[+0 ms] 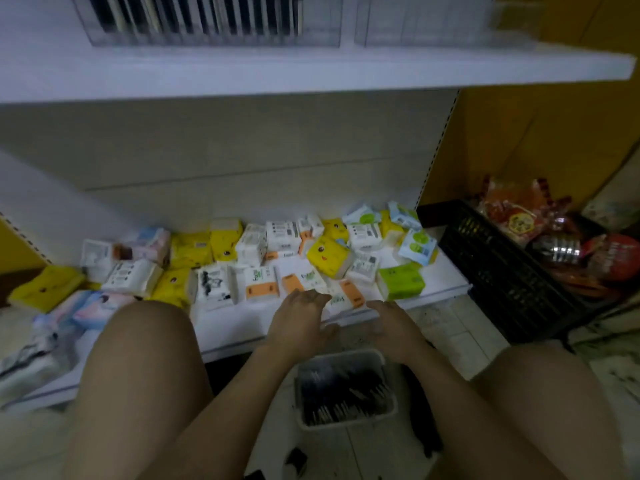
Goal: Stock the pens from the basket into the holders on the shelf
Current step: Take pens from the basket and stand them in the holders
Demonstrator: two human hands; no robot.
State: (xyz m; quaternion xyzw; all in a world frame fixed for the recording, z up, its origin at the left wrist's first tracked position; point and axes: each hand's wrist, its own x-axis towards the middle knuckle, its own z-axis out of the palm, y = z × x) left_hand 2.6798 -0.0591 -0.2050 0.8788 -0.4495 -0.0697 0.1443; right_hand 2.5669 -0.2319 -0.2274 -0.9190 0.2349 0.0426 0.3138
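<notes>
Low centre, the pens (341, 389) lie flat in the basket (346, 423), a blurred slanting heap, with the empty, loose-fingered left hand (301, 318) and right hand (394, 322) just above, tissue packs (263, 268) beyond, and holders (207, 20) at top.

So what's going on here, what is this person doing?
A person crouches at a shelf unit. The left hand and right hand reach out open, holding nothing, at the lower shelf, near tissue packs. The basket of pens sits on the floor between the knees. The left holder above has pens.
</notes>
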